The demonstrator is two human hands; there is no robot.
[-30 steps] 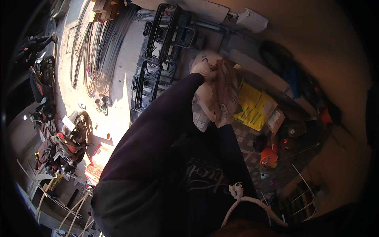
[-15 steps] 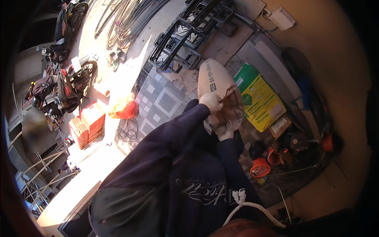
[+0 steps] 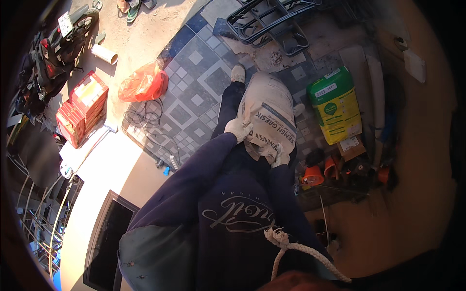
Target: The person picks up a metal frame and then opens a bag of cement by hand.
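Note:
A full pale-brown paper cement bag (image 3: 268,104) stands in front of me, between my legs. My left hand (image 3: 238,130), in a whitish knit glove, grips the near left edge of the bag. On the near right corner my right hand (image 3: 281,156), gloved the same way, has its fingers closed on the paper. The near end of the bag looks folded and creased between the two hands. Its underside and far base are hidden.
A green and yellow bag (image 3: 335,104) stands to the right, near orange buckets (image 3: 313,175). Black metal frames (image 3: 272,22) lie ahead. On the left are an orange plastic bag (image 3: 144,83), stacked red boxes (image 3: 80,109), a coiled cable (image 3: 145,114) and a motorcycle (image 3: 53,58).
My view has shifted and turned. Both hands still hold the cement bag, which has tipped so that more of its printed side shows; my left hand is now at its left edge.

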